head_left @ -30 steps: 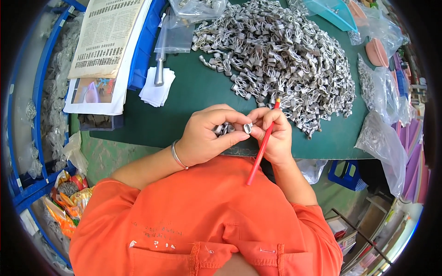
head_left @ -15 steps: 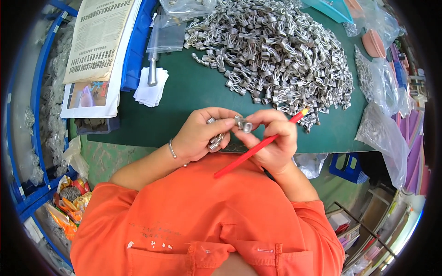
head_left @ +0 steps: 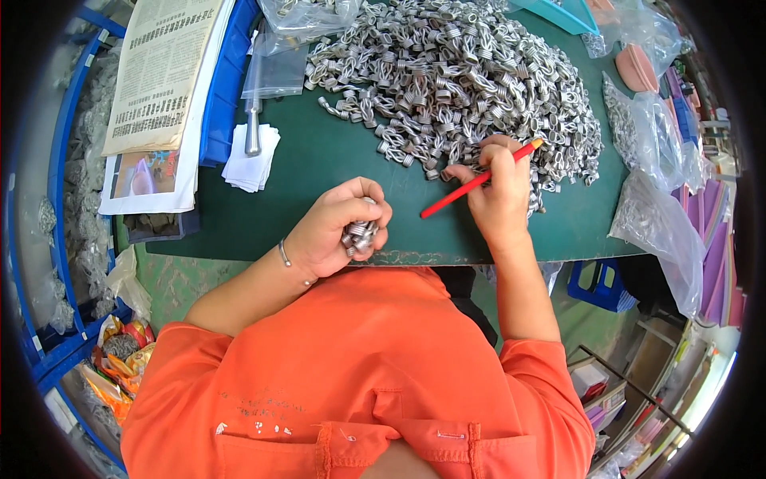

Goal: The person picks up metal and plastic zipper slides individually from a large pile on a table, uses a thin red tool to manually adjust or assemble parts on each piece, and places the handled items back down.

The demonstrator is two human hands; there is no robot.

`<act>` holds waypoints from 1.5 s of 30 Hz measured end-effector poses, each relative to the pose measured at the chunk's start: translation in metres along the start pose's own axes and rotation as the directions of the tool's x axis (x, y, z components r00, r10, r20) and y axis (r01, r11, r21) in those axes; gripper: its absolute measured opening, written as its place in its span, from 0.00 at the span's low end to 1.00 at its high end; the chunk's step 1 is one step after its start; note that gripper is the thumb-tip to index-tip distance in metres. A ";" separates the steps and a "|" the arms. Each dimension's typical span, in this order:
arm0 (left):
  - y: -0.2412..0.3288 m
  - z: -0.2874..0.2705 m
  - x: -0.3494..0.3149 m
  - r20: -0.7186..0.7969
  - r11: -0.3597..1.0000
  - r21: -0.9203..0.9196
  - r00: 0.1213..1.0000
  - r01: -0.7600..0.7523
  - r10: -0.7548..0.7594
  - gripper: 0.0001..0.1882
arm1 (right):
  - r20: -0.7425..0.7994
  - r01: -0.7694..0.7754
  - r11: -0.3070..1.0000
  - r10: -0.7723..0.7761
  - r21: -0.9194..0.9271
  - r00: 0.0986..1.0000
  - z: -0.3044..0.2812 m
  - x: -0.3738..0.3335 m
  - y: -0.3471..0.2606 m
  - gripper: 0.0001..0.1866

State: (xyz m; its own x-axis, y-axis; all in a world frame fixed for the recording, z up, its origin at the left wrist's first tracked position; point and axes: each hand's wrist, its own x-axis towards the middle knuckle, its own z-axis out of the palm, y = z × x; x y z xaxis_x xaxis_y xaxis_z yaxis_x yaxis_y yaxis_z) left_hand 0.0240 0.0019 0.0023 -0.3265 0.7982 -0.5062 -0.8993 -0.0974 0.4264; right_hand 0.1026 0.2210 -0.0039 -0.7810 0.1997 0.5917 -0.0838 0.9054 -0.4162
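Note:
My left hand (head_left: 339, 226) is closed around several small silver coiled metal pieces (head_left: 361, 235), held above the table's near edge. A big heap of similar looped, coiled metal pieces (head_left: 471, 76) lies across the far middle of the green table (head_left: 319, 148). At the heap's near edge is my right hand (head_left: 501, 188), its fingertips among the pieces. A red pencil-like stick (head_left: 471, 190) with a yellow end sits slanted in that hand, between thumb and fingers. Whether the right fingertips also grip a metal piece is hidden.
White paper slips (head_left: 251, 164) lie under a metal-handled tool (head_left: 253, 132) at left, beside a blue tray (head_left: 227, 80) and printed sheets (head_left: 159, 88). Plastic bags (head_left: 658, 227) of metal pieces and a pink container (head_left: 636, 68) line the right edge. A blue rack (head_left: 60, 199) stands left.
My right hand has moved away from the left hand, up and right to the heap, still with the red stick. My left hand has drawn slightly left and closed on its pieces.

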 end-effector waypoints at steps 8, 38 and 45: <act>-0.003 0.005 0.001 0.009 0.972 0.217 0.996 -0.093 0.093 0.05 | -0.061 0.002 0.996 -0.007 -0.089 0.998 0.004 0.011 -0.003 0.15; -0.002 0.007 -0.001 0.044 0.958 0.239 0.987 -0.158 0.152 0.12 | 0.004 -0.054 0.625 0.081 0.779 0.997 0.014 -0.016 -0.066 0.20; -0.001 -0.006 0.019 0.373 0.851 -0.484 0.928 0.204 -0.010 0.23 | 0.060 0.268 0.816 -0.345 0.512 0.937 0.034 0.015 -0.075 0.14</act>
State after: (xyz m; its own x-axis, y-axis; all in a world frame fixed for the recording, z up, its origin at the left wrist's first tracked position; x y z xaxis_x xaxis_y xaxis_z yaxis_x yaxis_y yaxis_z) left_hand 0.0168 0.0137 -0.0121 -0.1855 0.9632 -0.1944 -0.9726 -0.2082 -0.1036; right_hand 0.0765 0.1434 0.0127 -0.7393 -0.1481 0.6568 -0.5949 0.6005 -0.5343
